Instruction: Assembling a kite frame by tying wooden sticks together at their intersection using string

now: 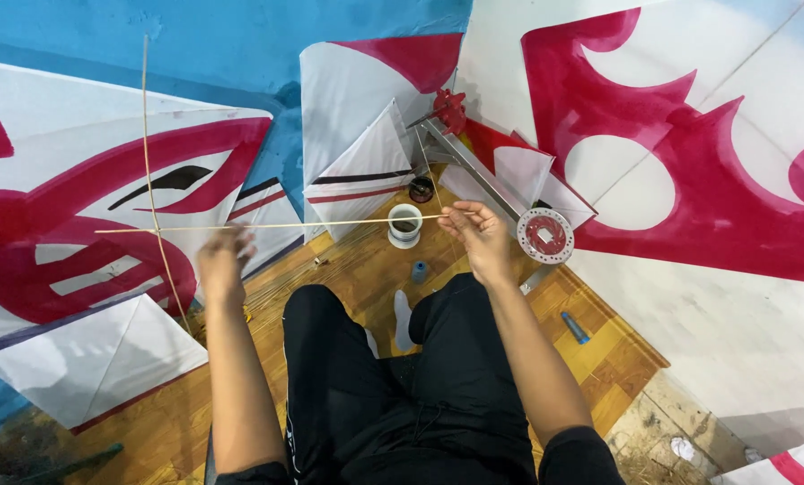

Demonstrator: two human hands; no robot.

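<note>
A thin bamboo cross frame (155, 229) stands in front of me, one stick upright and one horizontal, tied where they meet. My left hand (223, 262) is blurred and closed on the horizontal stick near its middle. My right hand (476, 232) pinches the stick's right end, with a thin thread running up from the fingers. I sit on a wooden floor with my legs in black trousers.
White and red paper kites (689, 171) lean all around. A white tape roll (405, 224), a dark small roll (421, 189), a blue spool (419, 271), a red and white winding reel (545, 235) on a metal stand, and a blue marker (574, 327) lie on the floor.
</note>
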